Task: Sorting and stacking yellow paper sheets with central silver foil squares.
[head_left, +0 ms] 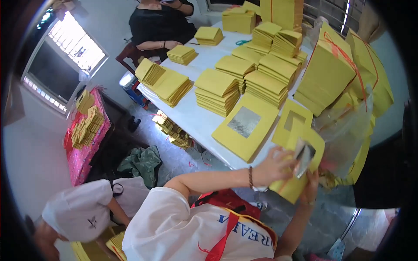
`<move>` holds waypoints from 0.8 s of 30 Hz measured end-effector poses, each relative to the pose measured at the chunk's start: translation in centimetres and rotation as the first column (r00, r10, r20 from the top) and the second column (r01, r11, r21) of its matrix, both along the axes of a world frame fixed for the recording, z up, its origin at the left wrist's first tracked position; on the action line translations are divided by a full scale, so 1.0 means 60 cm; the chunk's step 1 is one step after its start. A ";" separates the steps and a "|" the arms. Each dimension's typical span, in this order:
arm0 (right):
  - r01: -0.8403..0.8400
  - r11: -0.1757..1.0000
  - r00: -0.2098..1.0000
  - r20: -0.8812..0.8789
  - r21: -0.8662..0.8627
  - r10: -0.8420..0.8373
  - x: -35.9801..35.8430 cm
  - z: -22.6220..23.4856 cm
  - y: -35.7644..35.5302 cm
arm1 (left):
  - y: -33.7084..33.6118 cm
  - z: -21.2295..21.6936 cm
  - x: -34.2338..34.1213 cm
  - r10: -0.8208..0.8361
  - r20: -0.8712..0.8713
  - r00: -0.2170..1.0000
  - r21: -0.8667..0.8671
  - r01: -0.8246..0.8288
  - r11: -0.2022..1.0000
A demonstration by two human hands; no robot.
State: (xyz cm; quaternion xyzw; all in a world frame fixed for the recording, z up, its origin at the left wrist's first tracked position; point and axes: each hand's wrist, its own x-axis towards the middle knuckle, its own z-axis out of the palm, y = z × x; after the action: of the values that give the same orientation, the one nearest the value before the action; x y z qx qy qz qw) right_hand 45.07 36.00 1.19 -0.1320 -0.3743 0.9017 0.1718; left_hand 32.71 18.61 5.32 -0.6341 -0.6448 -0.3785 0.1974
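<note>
My left hand [277, 166], with a beaded bracelet at its wrist, pinches a yellow paper sheet [285, 189] over the table's near right corner. A shiny silver foil square [305, 152] on that sheet is bent upward beside my left fingers. On the sheet's right edge, my right hand [311, 185] is closed, its fingers partly behind the paper. Just beyond my hands lies another yellow sheet [292, 114] with a duller square in its middle. To its left rests a flat yellow stack [226, 130] topped by a silver foil square [244, 122].
Folded yellow paper bundles [217, 89] crowd the white table [202, 126]. Tall yellow packs [326, 71] tied with red string stand at the right, beside a clear plastic bag [344, 135]. One person [161, 26] sits across; another [80, 211] bends at the lower left.
</note>
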 end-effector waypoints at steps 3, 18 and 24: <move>0.045 0.996 0.994 0.094 0.071 -0.052 -0.046 0.017 -0.052 | -0.076 0.020 -0.050 0.052 0.021 0.998 -0.061 -0.050 0.997; -0.118 0.968 0.980 0.184 0.222 0.077 -0.262 0.033 -0.112 | -0.175 0.012 -0.240 0.154 0.258 0.954 -0.386 -0.044 0.921; -0.153 0.934 0.937 0.348 0.322 0.034 -0.273 -0.004 -0.124 | -0.190 -0.026 -0.248 0.191 0.255 0.948 -0.418 -0.070 0.906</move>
State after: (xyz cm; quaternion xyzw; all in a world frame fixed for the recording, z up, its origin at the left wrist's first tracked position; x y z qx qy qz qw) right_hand 28.68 28.56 0.95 -0.2338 -0.5556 0.7937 0.0819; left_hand 17.85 7.22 3.75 -0.5538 -0.7721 -0.3117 -0.0093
